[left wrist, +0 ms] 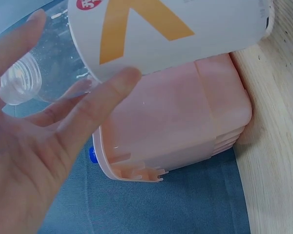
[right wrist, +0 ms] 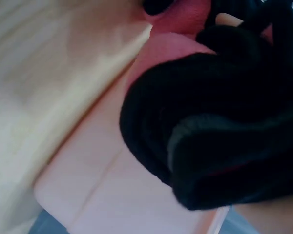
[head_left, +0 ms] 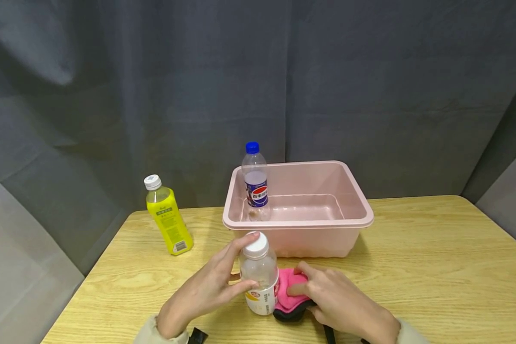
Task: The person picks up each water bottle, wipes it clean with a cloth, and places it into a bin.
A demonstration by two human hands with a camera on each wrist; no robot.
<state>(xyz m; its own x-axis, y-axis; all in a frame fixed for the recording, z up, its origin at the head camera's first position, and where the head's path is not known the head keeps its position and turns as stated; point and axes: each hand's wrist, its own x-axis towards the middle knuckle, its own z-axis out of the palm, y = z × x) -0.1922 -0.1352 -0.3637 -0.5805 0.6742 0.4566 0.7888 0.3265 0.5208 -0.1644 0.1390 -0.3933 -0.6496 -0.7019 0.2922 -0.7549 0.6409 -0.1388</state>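
In the head view, a clear plastic bottle (head_left: 264,302) with a white cap and white label stands on the table in front of the tub. My left hand (head_left: 206,289) grips it from the left, one finger on the cap and the thumb across its front. The label fills the top of the left wrist view. My right hand (head_left: 335,301) holds a folded pink-and-black cloth (head_left: 287,297) against the bottle's right side. Black folds of the cloth cover much of the right wrist view and hide most of that hand's fingers.
A pale pink tub (head_left: 309,241) stands behind the hands. Inside its left end is a clear bottle with a blue cap and Pepsi label (head_left: 256,191). Left of the tub stands a yellow bottle (head_left: 168,222) with a white cap. A dark curtain (head_left: 206,95) hangs behind the table.
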